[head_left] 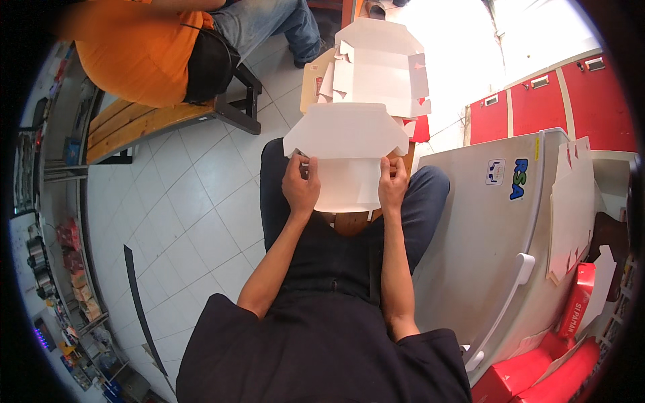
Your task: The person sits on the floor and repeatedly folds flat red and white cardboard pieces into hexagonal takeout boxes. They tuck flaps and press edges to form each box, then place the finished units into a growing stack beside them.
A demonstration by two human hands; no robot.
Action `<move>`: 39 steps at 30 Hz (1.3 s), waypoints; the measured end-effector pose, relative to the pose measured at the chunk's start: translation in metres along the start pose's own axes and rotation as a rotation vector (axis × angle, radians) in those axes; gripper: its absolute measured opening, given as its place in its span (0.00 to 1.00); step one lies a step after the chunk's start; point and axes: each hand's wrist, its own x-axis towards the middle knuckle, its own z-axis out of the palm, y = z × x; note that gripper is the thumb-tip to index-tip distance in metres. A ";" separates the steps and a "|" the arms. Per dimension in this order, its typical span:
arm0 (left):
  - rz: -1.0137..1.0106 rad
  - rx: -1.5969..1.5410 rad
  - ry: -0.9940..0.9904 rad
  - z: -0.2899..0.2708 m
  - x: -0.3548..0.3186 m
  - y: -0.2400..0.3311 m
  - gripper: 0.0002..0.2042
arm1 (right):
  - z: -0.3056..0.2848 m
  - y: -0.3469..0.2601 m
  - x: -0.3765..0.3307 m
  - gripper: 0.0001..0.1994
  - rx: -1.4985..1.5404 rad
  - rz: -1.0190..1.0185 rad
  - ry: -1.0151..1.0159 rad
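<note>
Between my knees, a white cardboard box stands partly folded, its wide lid flap tilted up and away from me. My left hand grips the box's left edge, fingers curled over the side near the lid crease. Opposite it, my right hand pinches the right edge in the same way. Small tabs at the crease are partly covered by my fingers. Just beyond lie more unfolded white box blanks in a loose pile, with some red-printed tabs showing.
A white fridge stands close on my right, with red boxes and upright cardboard sheets beyond it. Red cabinets line the back right. At upper left a person in orange sits on a wooden bench. Shelves run along the left.
</note>
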 end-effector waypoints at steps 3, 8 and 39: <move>0.001 0.049 -0.005 -0.001 0.002 0.010 0.11 | 0.001 0.004 -0.002 0.16 0.074 -0.054 0.021; 0.026 0.064 -0.004 -0.002 0.002 0.009 0.11 | 0.000 0.007 0.004 0.15 0.033 -0.010 -0.004; -0.028 -0.296 -0.019 -0.077 0.005 0.019 0.07 | -0.020 -0.096 0.217 0.10 -0.422 -0.241 0.267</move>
